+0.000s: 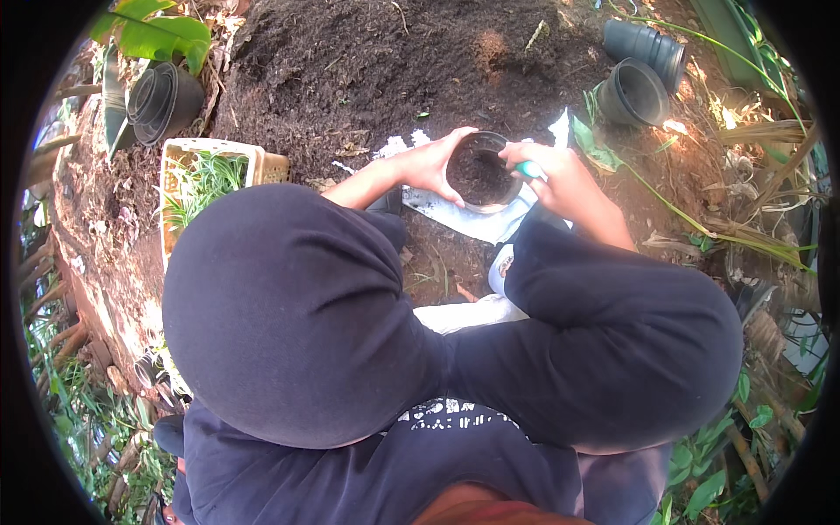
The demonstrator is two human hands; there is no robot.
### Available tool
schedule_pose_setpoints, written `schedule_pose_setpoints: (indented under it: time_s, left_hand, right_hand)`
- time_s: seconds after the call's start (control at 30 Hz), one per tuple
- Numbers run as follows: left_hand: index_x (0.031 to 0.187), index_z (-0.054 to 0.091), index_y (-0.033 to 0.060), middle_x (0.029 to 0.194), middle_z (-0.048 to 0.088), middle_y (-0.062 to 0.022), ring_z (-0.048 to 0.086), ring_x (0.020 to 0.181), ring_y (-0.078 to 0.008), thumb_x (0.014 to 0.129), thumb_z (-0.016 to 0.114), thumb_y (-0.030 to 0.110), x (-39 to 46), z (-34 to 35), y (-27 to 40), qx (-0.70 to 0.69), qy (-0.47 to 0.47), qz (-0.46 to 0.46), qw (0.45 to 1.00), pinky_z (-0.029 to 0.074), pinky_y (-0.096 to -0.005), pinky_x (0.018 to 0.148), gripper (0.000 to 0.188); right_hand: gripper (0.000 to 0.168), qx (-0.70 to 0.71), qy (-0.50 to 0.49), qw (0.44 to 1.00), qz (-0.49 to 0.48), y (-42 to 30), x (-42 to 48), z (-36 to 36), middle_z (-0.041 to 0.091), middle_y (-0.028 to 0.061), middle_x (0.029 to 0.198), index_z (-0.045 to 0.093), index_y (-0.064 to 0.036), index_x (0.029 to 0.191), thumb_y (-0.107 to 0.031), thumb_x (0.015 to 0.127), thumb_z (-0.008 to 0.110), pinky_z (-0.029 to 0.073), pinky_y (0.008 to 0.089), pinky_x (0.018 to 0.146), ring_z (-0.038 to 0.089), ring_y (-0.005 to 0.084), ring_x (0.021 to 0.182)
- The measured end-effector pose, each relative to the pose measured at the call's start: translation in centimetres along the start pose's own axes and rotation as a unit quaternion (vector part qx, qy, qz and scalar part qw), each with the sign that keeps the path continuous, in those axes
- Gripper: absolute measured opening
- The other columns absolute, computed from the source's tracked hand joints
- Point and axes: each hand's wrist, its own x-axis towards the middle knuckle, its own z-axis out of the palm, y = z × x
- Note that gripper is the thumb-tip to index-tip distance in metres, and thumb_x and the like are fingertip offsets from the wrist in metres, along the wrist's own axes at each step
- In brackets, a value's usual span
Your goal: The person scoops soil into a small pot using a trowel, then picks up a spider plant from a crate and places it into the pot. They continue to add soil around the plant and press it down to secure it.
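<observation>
A round dark plastic plant pot with dark soil inside stands before me on a pale sheet. Thumb and fingers of my left hand are spread around the pot's left side and grip its rim. At the right rim, my right hand is closed around a green handle; the tool's working end is hidden by the hand and the pot. A heap of dark soil lies just beyond the pot.
A yellowish plastic basket holding green leafy plants is at the left. Nested black pots lie at the upper left, more black pots at the upper right. A long green stem crosses the ground at right.
</observation>
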Motion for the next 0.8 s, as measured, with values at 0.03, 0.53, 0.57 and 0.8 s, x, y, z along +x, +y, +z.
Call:
schedule_pose_setpoints:
  time_s: [0.03,0.53,0.57,0.8]
  left_hand:
    - [0.168,0.012,0.0039,0.160,0.045,-0.0251,0.048,0.150,-0.0347,0.060,0.107,0.034,0.0,0.1,-0.1,-0.002,0.000,0.001,1.000,0.039,-0.0448,0.126,0.147]
    - [0.165,0.020,0.0005,0.162,0.042,-0.0252,0.042,0.155,-0.0355,0.060,0.107,0.038,-0.1,0.2,-0.2,-0.036,-0.006,-0.005,0.999,0.036,-0.0455,0.129,0.141]
    - [0.165,0.020,0.0004,0.162,0.042,-0.0252,0.042,0.154,-0.0354,0.060,0.107,0.037,-0.1,0.2,-0.2,-0.032,-0.005,-0.004,0.999,0.036,-0.0454,0.129,0.141]
    - [0.165,0.019,0.0003,0.160,0.045,-0.0252,0.045,0.152,-0.0366,0.061,0.106,0.037,0.1,0.0,0.0,-0.027,0.003,0.021,0.999,0.037,-0.0458,0.128,0.140]
  right_hand:
    - [0.034,-0.007,0.016,1.000,-0.017,-0.4,0.1,-0.2,0.076,0.0167,0.109,0.068,-0.003,0.115,0.009,0.084,0.073,0.060,0.0438,0.087,0.075,0.0384,0.105]
    - [0.035,-0.018,0.000,0.999,-0.028,-0.4,0.4,-0.7,0.076,0.0180,0.118,0.065,-0.004,0.107,0.015,0.078,0.062,0.060,0.0455,0.090,0.074,0.0409,0.108]
    - [0.035,-0.017,-0.005,0.999,-0.029,-0.3,0.5,-0.5,0.076,0.0179,0.118,0.065,-0.004,0.107,0.015,0.078,0.063,0.060,0.0457,0.091,0.074,0.0408,0.109]
    - [0.033,-0.005,-0.023,1.000,-0.007,-0.5,0.3,-0.7,0.076,0.0166,0.121,0.066,-0.004,0.106,0.017,0.079,0.062,0.058,0.0470,0.097,0.072,0.0402,0.118]
